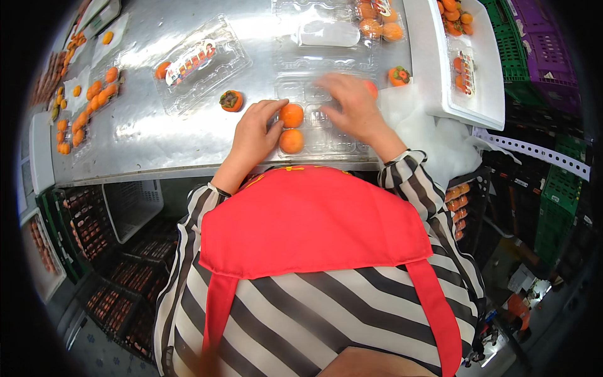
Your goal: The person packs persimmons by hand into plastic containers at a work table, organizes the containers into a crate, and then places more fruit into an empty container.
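A clear plastic clamshell tray [318,134] with moulded cells lies before me near the table's front edge. Two persimmons, an upper one [291,116] and a lower one [291,141], sit in its left column. My left hand [254,129] has its thumb and index finger against the left side of the upper persimmon. Slightly blurred, my right hand [354,108] hovers over the tray's right half, fingers apart and nothing visible in them. Partly hidden behind it is another orange fruit [371,88]. A loose persimmon [231,101] rests left of the tray.
A labelled clear clamshell [202,66] lies left on the metal table [160,141]. Packed persimmons [377,28] stand at the back; one persimmon [399,76] sits to the right. A white foam box [485,106] and green and purple crates [541,42] flank the right side.
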Tool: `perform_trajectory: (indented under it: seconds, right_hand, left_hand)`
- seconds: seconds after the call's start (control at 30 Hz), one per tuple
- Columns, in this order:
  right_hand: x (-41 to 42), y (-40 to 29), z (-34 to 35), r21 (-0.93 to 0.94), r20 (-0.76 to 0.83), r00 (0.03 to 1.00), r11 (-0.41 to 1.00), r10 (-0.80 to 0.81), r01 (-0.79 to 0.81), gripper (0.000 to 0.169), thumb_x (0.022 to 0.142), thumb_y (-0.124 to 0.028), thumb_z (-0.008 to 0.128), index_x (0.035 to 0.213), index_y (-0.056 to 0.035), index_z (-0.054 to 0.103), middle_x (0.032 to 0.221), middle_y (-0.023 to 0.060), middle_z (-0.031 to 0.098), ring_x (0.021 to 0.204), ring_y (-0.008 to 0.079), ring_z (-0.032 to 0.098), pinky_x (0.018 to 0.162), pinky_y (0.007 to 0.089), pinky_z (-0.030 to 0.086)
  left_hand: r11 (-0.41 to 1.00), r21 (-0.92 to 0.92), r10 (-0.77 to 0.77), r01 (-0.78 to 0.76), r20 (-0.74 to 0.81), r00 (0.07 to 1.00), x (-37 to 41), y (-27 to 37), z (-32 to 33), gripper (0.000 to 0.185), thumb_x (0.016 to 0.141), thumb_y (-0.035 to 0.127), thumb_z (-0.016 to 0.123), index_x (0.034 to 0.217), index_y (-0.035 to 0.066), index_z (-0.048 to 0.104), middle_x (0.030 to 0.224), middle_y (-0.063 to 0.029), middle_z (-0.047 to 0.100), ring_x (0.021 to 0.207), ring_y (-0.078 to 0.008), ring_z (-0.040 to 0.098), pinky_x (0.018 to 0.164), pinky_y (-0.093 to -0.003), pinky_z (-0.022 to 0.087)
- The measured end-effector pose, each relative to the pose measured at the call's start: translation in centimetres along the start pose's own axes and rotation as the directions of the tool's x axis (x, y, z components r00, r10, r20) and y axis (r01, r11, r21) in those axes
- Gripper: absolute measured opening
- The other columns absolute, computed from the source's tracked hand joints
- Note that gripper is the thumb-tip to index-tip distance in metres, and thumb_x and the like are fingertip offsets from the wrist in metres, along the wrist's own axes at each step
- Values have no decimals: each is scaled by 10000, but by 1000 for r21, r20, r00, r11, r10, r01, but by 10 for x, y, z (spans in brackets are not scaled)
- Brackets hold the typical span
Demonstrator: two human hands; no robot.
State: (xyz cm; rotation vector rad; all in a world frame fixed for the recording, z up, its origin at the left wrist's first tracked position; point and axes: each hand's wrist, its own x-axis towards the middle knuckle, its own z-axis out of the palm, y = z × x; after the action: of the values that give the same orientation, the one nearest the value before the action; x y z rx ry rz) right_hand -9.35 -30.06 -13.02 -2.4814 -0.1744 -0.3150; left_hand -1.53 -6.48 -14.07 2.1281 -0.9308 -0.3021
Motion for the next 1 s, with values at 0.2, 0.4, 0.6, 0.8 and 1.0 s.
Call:
perform_trajectory:
  seconds: [0.2,0.4,0.6,0.8,1.0]
  right_hand:
    - [-6,-28,42,-103,78,995,993,69,-61,507,792,-254,709,1237,-37,600,1385,206,483,1374,394,364,1150,547,227]
    - [-11,-33,44,-51,110,993,998,44,-39,437,779,-207,720,1186,-81,620,1365,190,501,1369,394,370,1144,586,206]
    - [-11,-34,46,35,126,992,999,7,-12,372,759,-147,723,1116,-111,624,1200,105,598,1333,346,434,1134,620,196]
    - [-5,-38,42,164,98,995,986,18,-34,417,767,-74,683,1177,-109,616,1141,110,620,1251,317,514,1110,572,296]
    - [3,-49,12,773,114,952,576,284,-265,528,821,8,670,1325,-33,519,1182,121,615,1132,225,609,957,345,509]
  left_hand:
    - [867,-450,-205,215,72,976,-1,-8,8,413,826,-30,621,1221,88,645,1081,-61,655,970,-170,627,807,-294,501]
    - [856,-463,-217,229,82,973,-7,-6,8,448,818,-27,604,1254,73,626,1107,-56,650,1026,-154,616,855,-294,485]
    - [985,-171,-30,31,10,1000,-14,-3,4,492,794,-8,628,1277,86,610,1103,-57,651,1047,-174,611,873,-315,478]
    - [830,-527,-234,183,-31,972,-16,-8,9,355,873,48,634,1227,66,623,949,-35,692,880,-134,632,805,-266,478]
    - [691,-657,-378,300,26,926,-12,-19,-5,199,1017,144,504,1084,27,651,719,1,610,697,-55,562,623,-213,411]
